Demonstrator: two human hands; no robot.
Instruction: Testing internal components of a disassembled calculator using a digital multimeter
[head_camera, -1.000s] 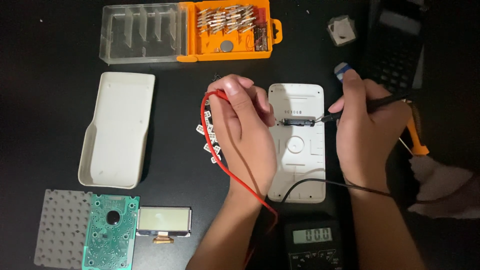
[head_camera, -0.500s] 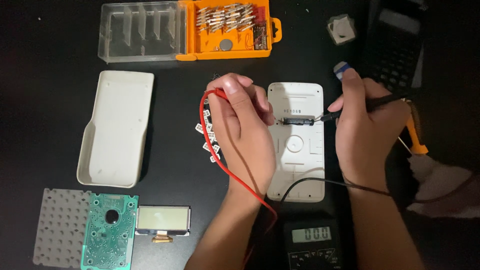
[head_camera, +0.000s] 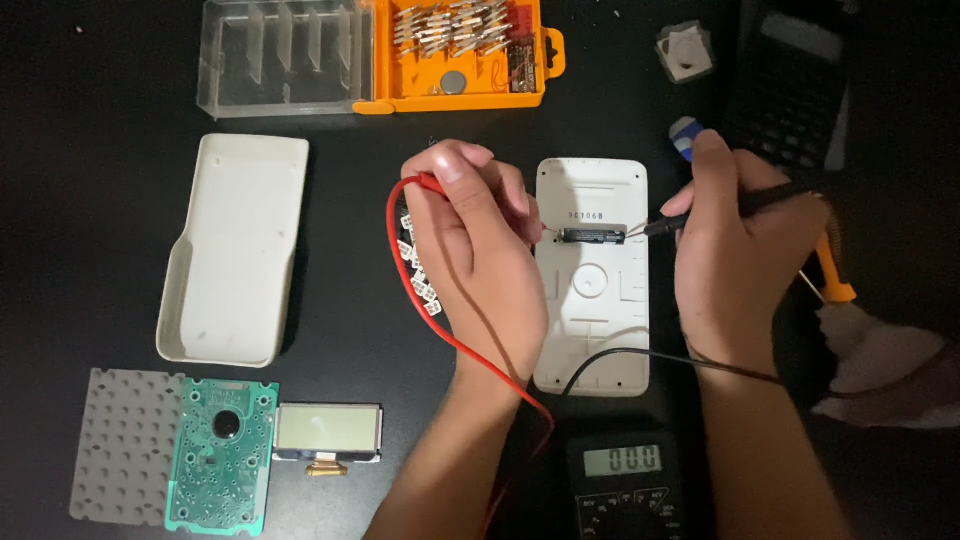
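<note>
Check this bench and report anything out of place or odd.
Nothing looks spilled or broken. The only loose clutter is small white key caps scattered beside the left hand, under the red lead. The right hand holds the black probe on the white shell.

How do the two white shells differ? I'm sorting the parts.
The left shell lies apart and untouched; the middle shell sits between the left hand and right hand. The left one looks plain, the middle one bears moulded lines and a dark cell. Both are white, lying flat.
</note>
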